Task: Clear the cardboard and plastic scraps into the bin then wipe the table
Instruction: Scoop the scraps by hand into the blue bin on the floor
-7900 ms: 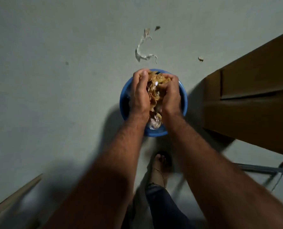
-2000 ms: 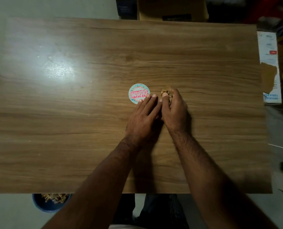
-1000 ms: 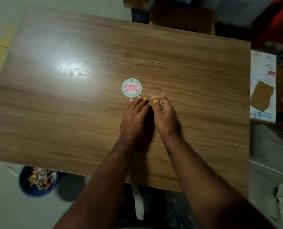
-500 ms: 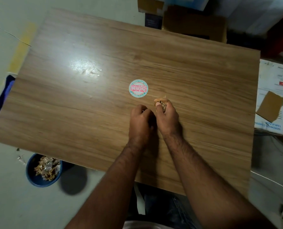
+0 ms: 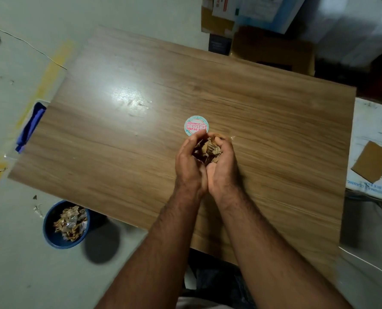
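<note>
A small heap of brown cardboard scraps [image 5: 207, 150] lies cupped between my two hands above the middle of the wooden table [image 5: 118, 152]. My left hand [image 5: 190, 161] curls round the heap from the left, and my right hand [image 5: 223, 166] curls round it from the right, heels of the palms together. One tiny scrap [image 5: 232, 137] lies on the table just right of my fingertips. The blue bin [image 5: 51, 237] stands on the floor by the table's near left corner, holding cardboard and shiny plastic scraps [image 5: 70, 223].
A round sticker [image 5: 196, 125] is on the table just beyond my fingers. A blue cloth [image 5: 29, 128] hangs at the table's left edge. A few scraps [image 5: 38, 209] lie on the floor by the bin. Boxes [image 5: 272, 50] stand behind the table, printed cardboard [image 5: 372, 148] to its right.
My hands went from flat on the table, sweeping the scraps together, to cupped round the heap and lifted. The view has swung left, showing more of the bin.
</note>
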### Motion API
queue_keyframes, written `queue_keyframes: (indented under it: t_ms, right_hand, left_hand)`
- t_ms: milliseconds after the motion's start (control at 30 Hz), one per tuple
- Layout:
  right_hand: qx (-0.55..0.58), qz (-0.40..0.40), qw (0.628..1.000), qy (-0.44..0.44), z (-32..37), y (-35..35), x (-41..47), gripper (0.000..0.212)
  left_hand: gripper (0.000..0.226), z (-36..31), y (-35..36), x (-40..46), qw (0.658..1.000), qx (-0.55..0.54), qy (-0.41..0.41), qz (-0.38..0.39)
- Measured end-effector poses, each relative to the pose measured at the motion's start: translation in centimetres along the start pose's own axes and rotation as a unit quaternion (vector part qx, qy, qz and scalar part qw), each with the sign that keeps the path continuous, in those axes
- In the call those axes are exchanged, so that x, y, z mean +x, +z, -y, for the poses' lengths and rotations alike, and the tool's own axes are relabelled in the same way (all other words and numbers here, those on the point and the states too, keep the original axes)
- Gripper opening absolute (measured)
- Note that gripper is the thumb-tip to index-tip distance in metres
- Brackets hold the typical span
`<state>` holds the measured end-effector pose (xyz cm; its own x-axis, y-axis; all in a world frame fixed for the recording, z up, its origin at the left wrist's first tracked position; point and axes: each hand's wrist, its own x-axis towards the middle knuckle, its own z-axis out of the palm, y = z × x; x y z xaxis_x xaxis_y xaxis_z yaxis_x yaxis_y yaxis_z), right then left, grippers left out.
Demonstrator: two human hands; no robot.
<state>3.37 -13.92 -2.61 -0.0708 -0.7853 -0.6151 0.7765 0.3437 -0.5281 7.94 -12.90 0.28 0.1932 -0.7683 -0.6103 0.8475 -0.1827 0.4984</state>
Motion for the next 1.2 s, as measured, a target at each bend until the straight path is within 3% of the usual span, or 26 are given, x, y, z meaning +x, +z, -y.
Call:
queue_keyframes:
  t_ms: [133, 233, 367, 433, 533, 800, 933, 1067, 1200]
  right_hand:
    - [0.054, 0.026, 0.998, 0.033, 0.0, 3.4, -1.3, 0.033]
    - [0.056, 0.034, 0.996, 0.064, -1.2, 5.9, -2.6, 0.011]
    - [0.043, 0.068, 0.992, 0.099, -5.1, 9.3, -4.9, 0.017]
    - [0.031, 0.082, 0.989, 0.12, -7.8, 10.9, -6.0, 0.02]
    - [0.017, 0.107, 0.982, 0.154, -12.8, 13.1, -8.1, 0.008]
    - [-0.101, 0.133, 0.96, 0.226, -26.7, 18.5, -16.2, 0.021]
    - [-0.171, 0.149, 0.938, 0.263, -34.3, 21.3, -20.6, 0.019]
    - [-0.239, 0.167, 0.908, 0.301, -41.7, 22.6, -23.7, 0.025]
    - [-0.285, 0.16, 0.873, 0.362, -47.8, 22.5, -24.6, 0.017]
  left_hand:
    - [0.028, -3.0, 0.0, -1.0, 0.999, -0.028, -0.001, 0.022]
    - [0.04, -5.7, -1.6, -1.4, 0.998, -0.039, 0.041, 0.024]
    - [0.036, -10.1, -4.2, -2.7, 0.994, -0.063, 0.087, -0.015]
    - [0.036, -12.5, -5.8, -3.8, 0.99, -0.081, 0.108, -0.038]
    - [0.034, -16.2, -9.1, -5.3, 0.982, -0.107, 0.134, -0.08]
    - [0.031, -26.9, -21.6, -9.4, 0.949, -0.207, 0.173, -0.162]
    - [0.026, -32.4, -28.7, -11.5, 0.928, -0.251, 0.199, -0.188]
    - [0.037, -36.4, -35.6, -12.8, 0.902, -0.294, 0.228, -0.218]
    - [0.044, -37.6, -41.8, -12.7, 0.881, -0.32, 0.226, -0.264]
